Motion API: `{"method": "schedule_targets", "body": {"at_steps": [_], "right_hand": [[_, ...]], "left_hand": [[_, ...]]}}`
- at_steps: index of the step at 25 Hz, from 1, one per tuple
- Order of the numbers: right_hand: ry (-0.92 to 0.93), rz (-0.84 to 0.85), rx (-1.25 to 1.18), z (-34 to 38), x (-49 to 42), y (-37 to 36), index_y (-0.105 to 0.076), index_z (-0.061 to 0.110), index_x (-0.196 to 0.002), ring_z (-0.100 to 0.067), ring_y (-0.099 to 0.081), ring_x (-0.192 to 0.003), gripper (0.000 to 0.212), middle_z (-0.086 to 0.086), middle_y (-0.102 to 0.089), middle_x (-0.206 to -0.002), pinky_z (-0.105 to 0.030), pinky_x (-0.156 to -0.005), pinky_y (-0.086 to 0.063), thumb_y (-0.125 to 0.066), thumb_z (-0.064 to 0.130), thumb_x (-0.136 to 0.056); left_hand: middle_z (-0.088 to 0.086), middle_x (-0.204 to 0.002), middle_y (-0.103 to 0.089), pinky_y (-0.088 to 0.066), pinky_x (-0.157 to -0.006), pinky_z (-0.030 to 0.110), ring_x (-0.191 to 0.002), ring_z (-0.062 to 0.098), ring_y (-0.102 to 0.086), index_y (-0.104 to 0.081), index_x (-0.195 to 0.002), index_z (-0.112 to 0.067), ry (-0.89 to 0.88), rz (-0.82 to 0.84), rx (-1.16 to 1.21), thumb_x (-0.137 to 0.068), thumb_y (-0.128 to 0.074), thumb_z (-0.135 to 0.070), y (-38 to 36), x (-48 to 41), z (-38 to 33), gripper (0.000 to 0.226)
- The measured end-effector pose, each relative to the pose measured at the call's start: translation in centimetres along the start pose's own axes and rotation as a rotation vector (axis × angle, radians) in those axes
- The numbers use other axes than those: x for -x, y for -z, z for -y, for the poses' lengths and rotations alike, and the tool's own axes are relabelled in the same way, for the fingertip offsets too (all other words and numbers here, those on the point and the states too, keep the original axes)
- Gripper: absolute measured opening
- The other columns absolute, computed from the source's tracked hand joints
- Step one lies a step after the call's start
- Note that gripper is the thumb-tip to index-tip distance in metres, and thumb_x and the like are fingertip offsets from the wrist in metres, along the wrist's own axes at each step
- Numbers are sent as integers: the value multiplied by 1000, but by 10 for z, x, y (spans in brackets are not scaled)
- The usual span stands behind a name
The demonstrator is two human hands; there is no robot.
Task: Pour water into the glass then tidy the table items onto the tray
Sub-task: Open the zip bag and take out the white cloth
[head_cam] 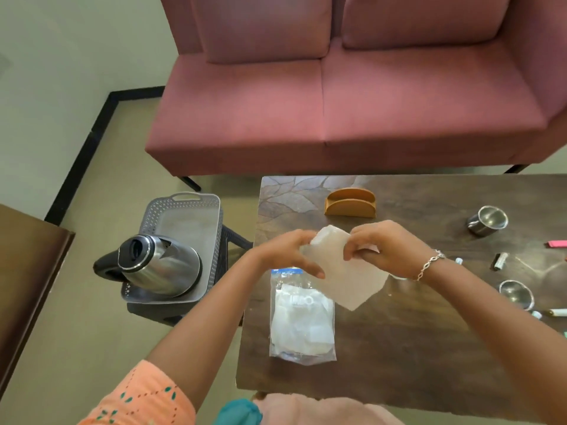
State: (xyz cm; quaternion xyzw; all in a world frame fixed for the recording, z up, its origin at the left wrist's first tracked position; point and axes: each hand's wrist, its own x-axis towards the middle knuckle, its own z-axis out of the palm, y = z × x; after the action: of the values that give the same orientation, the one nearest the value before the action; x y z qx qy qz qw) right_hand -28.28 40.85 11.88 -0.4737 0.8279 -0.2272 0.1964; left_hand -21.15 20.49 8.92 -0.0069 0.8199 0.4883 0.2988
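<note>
Napkins [343, 271], a soft white stack with a slightly ragged lower corner, are held above the table [414, 348] near its left edge. The stack's upper end is pinched by the left hand [291, 253], fingers curled round its left side, and by the right hand [380, 243], fingertips pressed together on its top right corner. A beaded bracelet [429, 265] is seen on the right wrist.

Directly below lies a clear, crinkled plastic bag [302, 320] with a blue strip along its top; the pale printing on it cannot be read. The table is dark wood-grain with a leaf pattern at its far left corner. An orange curved napkin holder [350, 203] stands near the far edge. Two shiny steel cups [487, 220] [517, 294] and several small items are scattered toward the right side.

Left of the table, apart from it, a grey perforated plastic tray [190, 216] rests on a dark stool. A steel kettle [159, 265] with a black handle occupies the tray's near end; the far half is bare. Open tabletop is noted between the bag and the cups.
</note>
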Motion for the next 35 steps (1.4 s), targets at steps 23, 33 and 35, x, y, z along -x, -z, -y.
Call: {"method": "schedule_targets", "body": {"at_steps": [23,33,35], "right_hand": [[-399,-135,-1157,-40,-14,39,-62,-1,-77,-11,-67,-61,10,-1,-70,-63,-23,-60,-58,-58,6,-83],[-453,-349,-1117,-46,-9,44,-57,10,-81,-10,-66,-52,19,0,-69,-56,-23,-45,-55,-61,-8,-79],[-441,-358,-1112,-46,-9,44,-55,13,-82,-11,-67,-54,23,-1,-68,-55,-24,-46,-55,-62,-10,-78]], "left_hand": [[3,-105,-68,-56,-78,36,-93,21,-67,-54,-119,-19,89,-217,570,-76,-70,-5,49,31,-22,47],[9,-79,-61,-55,-56,23,-73,20,-64,-60,-90,-11,69,-474,636,-77,-61,14,47,30,-14,28],[9,-90,-65,-55,-57,20,-79,21,-64,-65,-81,-8,60,-516,611,-76,-61,14,44,30,-15,24]]}}
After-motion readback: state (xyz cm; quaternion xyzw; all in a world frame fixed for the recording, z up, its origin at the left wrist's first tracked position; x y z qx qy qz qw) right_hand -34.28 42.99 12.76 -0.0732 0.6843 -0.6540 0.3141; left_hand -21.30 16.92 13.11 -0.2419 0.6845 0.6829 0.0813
